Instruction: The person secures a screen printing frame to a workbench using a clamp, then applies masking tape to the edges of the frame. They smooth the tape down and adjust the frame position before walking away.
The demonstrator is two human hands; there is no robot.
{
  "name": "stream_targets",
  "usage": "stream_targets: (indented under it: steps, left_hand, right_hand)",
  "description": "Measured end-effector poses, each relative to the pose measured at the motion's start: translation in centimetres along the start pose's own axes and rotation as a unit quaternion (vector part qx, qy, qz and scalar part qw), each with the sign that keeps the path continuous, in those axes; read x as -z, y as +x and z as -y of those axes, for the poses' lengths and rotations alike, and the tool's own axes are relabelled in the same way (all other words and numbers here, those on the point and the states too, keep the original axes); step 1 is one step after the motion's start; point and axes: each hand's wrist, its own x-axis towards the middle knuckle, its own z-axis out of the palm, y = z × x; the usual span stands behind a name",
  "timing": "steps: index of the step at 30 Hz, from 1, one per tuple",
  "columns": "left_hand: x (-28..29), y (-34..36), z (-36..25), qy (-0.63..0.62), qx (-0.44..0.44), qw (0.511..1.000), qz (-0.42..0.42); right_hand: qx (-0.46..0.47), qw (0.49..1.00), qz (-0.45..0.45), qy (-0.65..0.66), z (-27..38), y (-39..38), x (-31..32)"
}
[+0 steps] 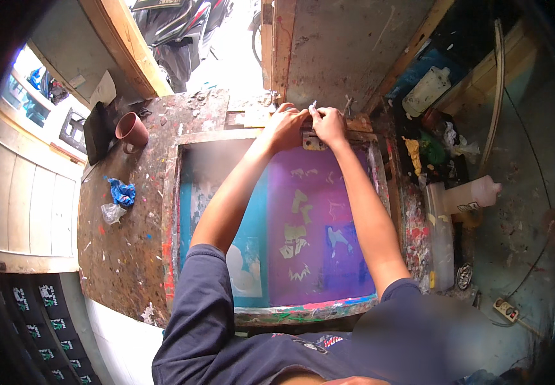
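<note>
Both my hands are at the top edge of a paint-stained screen frame (381,192), which holds a mesh with teal and purple halves (296,269) bearing pale designs. My left hand (284,128) is closed beside a metal hinge clamp (313,142); what its fingers grip is hidden. My right hand (327,125), just right of it, pinches a small pale piece (314,105) too small to name, above that clamp. The fingertips of the two hands are close together.
The stained workbench (117,256) carries a pink mug (131,130), crumpled blue plastic (122,191) and a black object (101,131) at left. Bottles (467,196) and clutter line the right side. A power strip (505,310) is lower right. A motorbike (174,38) stands beyond the doorway.
</note>
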Motion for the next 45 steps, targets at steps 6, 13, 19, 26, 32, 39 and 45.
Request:
stream_targets:
  steps: [6,13,19,26,32,39,45]
  left_hand:
    - [0.0,-0.5,0.0,0.031,-0.008,0.999,-0.023]
    - [-1.1,-0.6,0.5,-0.004,0.023,0.999,-0.043]
    - [-1.8,-0.4,1.1,-0.028,0.022,0.999,-0.024]
    - [0.6,-1.0,-0.7,0.024,0.046,0.999,0.012]
    - [0.3,-0.8,-0.4,0.012,0.046,0.999,0.018]
    - [-0.1,-0.9,-0.3,0.012,0.039,0.999,-0.027]
    - [0.7,-1.0,-0.7,0.012,0.013,1.0,-0.018]
  right_hand:
    - [0.034,0.993,-0.082,-0.078,0.7,-0.7,-0.8]
    - [-0.06,0.996,-0.063,-0.023,1.5,0.4,-0.5]
    - [-0.084,0.994,0.053,0.038,-1.1,1.7,-0.8]
    - [-0.026,0.952,0.297,0.073,-2.7,6.8,1.7]
    - [-0.005,0.962,0.243,0.122,1.7,7.7,2.3]
    - [-0.057,0.933,0.243,-0.259,1.3,9.5,3.4]
    - [-0.103,0.953,0.207,0.194,0.9,10.0,3.3]
